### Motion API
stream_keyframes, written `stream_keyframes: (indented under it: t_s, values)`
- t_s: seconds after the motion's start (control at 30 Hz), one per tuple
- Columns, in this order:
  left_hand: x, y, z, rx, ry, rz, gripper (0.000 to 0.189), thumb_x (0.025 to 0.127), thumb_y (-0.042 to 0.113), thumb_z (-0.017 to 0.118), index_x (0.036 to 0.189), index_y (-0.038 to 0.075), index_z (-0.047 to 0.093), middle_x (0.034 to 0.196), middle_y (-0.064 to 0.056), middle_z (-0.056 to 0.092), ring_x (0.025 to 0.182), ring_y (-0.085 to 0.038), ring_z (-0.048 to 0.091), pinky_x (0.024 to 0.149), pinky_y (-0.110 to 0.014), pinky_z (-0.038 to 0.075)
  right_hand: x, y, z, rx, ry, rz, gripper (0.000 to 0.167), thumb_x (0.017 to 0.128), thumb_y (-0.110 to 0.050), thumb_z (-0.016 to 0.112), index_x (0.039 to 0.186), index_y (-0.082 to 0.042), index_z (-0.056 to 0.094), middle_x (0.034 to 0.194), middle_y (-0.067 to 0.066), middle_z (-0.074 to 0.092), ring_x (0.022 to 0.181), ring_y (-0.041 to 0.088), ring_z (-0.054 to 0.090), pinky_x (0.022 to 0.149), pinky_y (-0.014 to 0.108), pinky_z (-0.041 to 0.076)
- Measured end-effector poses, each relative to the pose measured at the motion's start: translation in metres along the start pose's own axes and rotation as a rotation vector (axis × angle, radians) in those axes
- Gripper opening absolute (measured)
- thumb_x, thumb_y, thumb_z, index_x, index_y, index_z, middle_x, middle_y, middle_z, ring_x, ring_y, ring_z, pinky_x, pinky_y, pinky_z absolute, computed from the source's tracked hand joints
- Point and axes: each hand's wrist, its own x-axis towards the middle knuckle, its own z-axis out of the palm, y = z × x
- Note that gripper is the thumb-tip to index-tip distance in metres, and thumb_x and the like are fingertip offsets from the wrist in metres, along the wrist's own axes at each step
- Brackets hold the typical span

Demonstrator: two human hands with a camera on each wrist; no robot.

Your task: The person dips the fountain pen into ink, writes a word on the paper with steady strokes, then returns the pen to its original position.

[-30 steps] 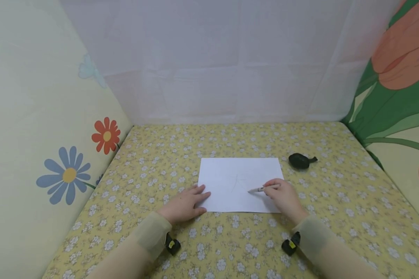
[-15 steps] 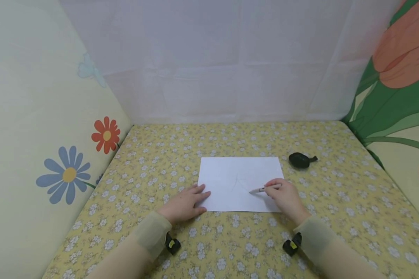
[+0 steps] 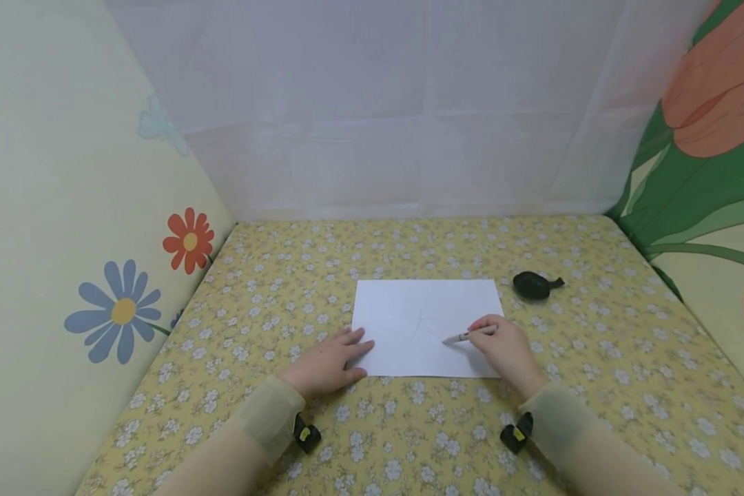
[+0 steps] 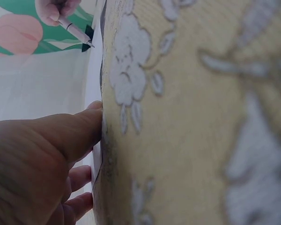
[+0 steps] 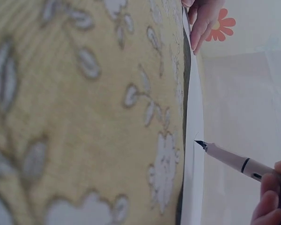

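A white sheet of paper (image 3: 397,296) lies flat on the table, with a few thin pen strokes near its middle. My left hand (image 3: 328,362) rests on the paper's left edge, fingers spread. Between the thumb and fingers of my right hand (image 3: 505,351) is a pale fountain pen (image 5: 229,159), its dark nib (image 5: 200,144) right at the paper surface. In the head view the nib sits at the lower right end of a slanting stroke. The left wrist view shows the left thumb (image 4: 79,133) laid along the paper's near edge.
A dark green, rounded object with a short stub (image 3: 533,286) lies on the table just beyond the paper's right corner. A yellow floral cloth (image 3: 273,275) covers the table. A white sheet (image 3: 372,138) hangs behind, and flowered panels stand at both sides.
The pen tip has moved slightly right and down, and a short horizontal stroke and a slanting one now show more plainly beside the first. The left hand has stayed in place.
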Motion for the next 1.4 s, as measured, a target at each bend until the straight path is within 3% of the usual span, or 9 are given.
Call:
stream_keyframes:
  t_s: [0.43, 0.67, 0.97, 1.23, 1.4]
  values:
    - [-0.001, -0.001, 0.000, 0.003, 0.008, 0.014, 0.058, 0.098, 0.043, 0.052, 0.150, 0.021, 0.037, 0.158, -0.005, 0.022, 0.145, -0.030, 0.018, 0.114, -0.052, 0.021, -0.001, -0.003, 0.000, 0.006, 0.008, -0.001, 0.017, 0.087, -0.019, 0.060, 0.098, -0.008, 0.066, 0.091, 0.010, 0.066, 0.071, 0.023, 0.048, 0.058, 0.031, 0.039]
    - [0.000, -0.002, 0.000, 0.014, 0.014, 0.014, 0.059, 0.098, 0.043, 0.053, 0.150, 0.021, 0.037, 0.158, -0.005, 0.022, 0.144, -0.030, 0.019, 0.114, -0.052, 0.022, -0.003, -0.010, -0.006, 0.098, 0.013, -0.031, 0.019, 0.089, -0.020, 0.060, 0.103, -0.007, 0.064, 0.096, 0.016, 0.065, 0.065, 0.021, 0.044, 0.055, 0.030, 0.040]
    - [-0.001, 0.001, -0.002, 0.004, 0.010, 0.015, 0.058, 0.098, 0.041, 0.053, 0.149, 0.020, 0.037, 0.158, -0.006, 0.023, 0.144, -0.031, 0.019, 0.114, -0.053, 0.022, -0.003, -0.008, -0.015, 0.187, 0.039, 0.012, 0.031, 0.093, -0.028, 0.062, 0.114, -0.006, 0.061, 0.112, 0.017, 0.063, 0.089, 0.025, 0.053, 0.068, 0.030, 0.044]
    - [-0.002, -0.001, 0.001, 0.011, 0.001, 0.008, 0.059, 0.098, 0.043, 0.052, 0.150, 0.021, 0.036, 0.158, -0.004, 0.022, 0.145, -0.030, 0.018, 0.114, -0.052, 0.021, 0.000, -0.002, -0.020, 0.248, 0.114, 0.027, 0.034, 0.092, -0.028, 0.064, 0.116, -0.004, 0.061, 0.110, 0.017, 0.062, 0.090, 0.027, 0.053, 0.072, 0.033, 0.044]
    - [-0.001, -0.001, 0.002, 0.006, 0.006, 0.012, 0.058, 0.098, 0.043, 0.052, 0.150, 0.021, 0.037, 0.158, -0.004, 0.022, 0.144, -0.030, 0.019, 0.114, -0.052, 0.021, 0.006, 0.006, -0.022, 0.361, 0.191, 0.012, 0.033, 0.093, -0.023, 0.065, 0.115, 0.001, 0.060, 0.106, 0.015, 0.063, 0.093, 0.026, 0.056, 0.078, 0.033, 0.047]
